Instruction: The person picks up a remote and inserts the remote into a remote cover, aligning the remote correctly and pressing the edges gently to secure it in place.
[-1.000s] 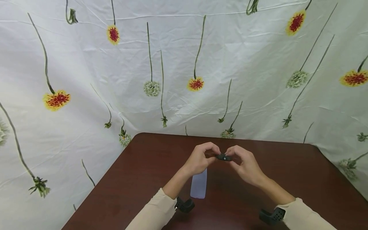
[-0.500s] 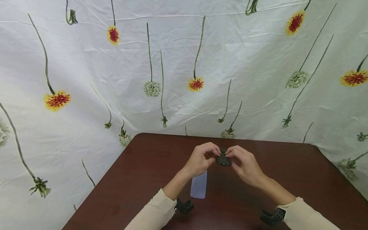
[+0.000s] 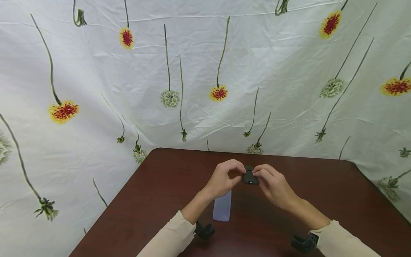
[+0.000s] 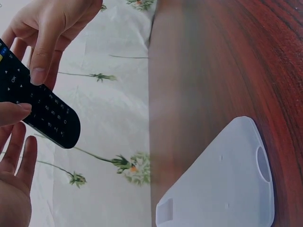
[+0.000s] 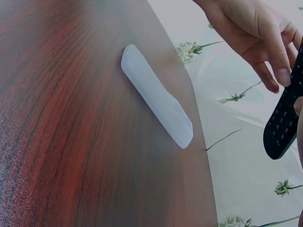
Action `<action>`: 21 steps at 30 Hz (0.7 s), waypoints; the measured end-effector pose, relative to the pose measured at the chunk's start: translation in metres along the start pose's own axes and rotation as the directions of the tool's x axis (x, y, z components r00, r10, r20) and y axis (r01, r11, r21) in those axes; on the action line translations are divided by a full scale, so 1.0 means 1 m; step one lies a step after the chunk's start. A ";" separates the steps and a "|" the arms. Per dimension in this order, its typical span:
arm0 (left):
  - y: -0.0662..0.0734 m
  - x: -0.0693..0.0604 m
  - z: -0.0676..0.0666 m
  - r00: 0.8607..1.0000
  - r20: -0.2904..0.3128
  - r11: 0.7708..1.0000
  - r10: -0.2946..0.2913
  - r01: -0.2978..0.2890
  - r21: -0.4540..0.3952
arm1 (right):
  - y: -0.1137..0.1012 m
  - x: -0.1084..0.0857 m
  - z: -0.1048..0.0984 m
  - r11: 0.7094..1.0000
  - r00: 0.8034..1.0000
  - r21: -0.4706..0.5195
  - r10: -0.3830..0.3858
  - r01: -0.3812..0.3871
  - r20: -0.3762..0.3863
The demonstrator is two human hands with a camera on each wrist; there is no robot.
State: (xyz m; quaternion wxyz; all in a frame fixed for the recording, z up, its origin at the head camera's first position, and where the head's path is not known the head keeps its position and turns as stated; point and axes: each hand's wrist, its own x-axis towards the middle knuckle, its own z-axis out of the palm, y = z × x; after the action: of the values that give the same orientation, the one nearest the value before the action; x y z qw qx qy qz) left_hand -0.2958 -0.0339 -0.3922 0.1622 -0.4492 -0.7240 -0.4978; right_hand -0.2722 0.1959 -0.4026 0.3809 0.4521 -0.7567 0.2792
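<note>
Above the table, both hands hold a black remote control (image 3: 250, 179), one at each side. My left hand (image 3: 221, 178) pinches its left edge between thumb and curled fingers. From the other side, my right hand (image 3: 277, 187) grips it the same way. The left wrist view shows the number keys and an OK key on the remote (image 4: 52, 113), with a thumb over its button face from each side. Below the hands lies a whitish, shallow remote-shaped cover (image 3: 222, 207), with cut-outs at both ends in the left wrist view; nobody touches it.
A dark reddish-brown wooden table (image 3: 154, 200) spans the front. Behind it hangs a white cloth (image 3: 192, 117) printed with flowers. Black bands (image 3: 205, 231) sit at both wrists, by the cream sleeves (image 3: 174, 232).
The remote control has tilted between the fingers, from nearly edge-on to showing more of its dark back in the head view. Both hands stay nearly in place; the whitish cover has not moved.
</note>
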 end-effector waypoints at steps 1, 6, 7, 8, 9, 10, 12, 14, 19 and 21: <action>0.000 0.000 0.000 1.000 -0.004 1.000 -0.012 0.012 0.002 | 0.000 0.000 0.000 1.000 1.000 -0.008 -0.009 0.009 0.001; 0.006 -0.002 -0.002 0.995 -0.021 0.995 -0.099 0.099 0.003 | -0.001 0.000 -0.002 0.999 1.000 -0.035 -0.010 0.010 0.015; 0.006 -0.002 -0.003 0.992 -0.016 0.992 -0.128 0.127 -0.013 | -0.001 0.000 -0.002 0.999 1.000 -0.039 -0.010 0.010 0.014; 0.007 -0.003 -0.003 0.987 -0.011 0.987 -0.158 0.158 -0.027 | -0.001 -0.001 -0.002 0.999 1.000 -0.044 -0.006 0.006 0.016; 0.007 -0.003 -0.003 0.981 -0.003 0.980 -0.192 0.192 -0.044 | -0.001 -0.002 -0.002 0.999 1.000 -0.045 -0.001 0.002 0.017; 0.008 -0.003 -0.004 0.973 0.006 0.971 -0.231 0.231 -0.067 | 0.000 -0.002 -0.002 0.999 1.000 -0.047 0.004 -0.003 0.018; 0.005 -0.004 -0.004 0.948 0.026 0.942 -0.316 0.317 -0.106 | 0.001 -0.003 -0.002 0.999 1.000 -0.049 0.010 -0.009 0.015; 0.008 -0.005 -0.005 0.916 0.043 0.904 -0.398 0.400 -0.149 | 0.001 -0.004 -0.003 0.999 1.000 -0.051 0.021 -0.020 0.019; 0.012 -0.003 -0.005 0.817 0.112 0.779 -0.565 0.573 -0.253 | 0.002 -0.003 -0.002 0.998 1.000 -0.056 -0.002 0.002 -0.005; 0.013 -0.002 -0.004 0.786 0.149 0.736 -0.600 0.616 -0.282 | 0.003 -0.002 -0.001 0.998 1.000 -0.056 -0.022 0.021 -0.022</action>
State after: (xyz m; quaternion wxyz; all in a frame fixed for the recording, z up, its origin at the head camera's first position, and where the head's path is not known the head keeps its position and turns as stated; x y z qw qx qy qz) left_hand -0.2847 -0.0370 -0.3844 -0.1007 -0.2198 -0.7451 -0.6216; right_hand -0.2737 0.1990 -0.4039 0.4050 0.4461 -0.7550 0.2588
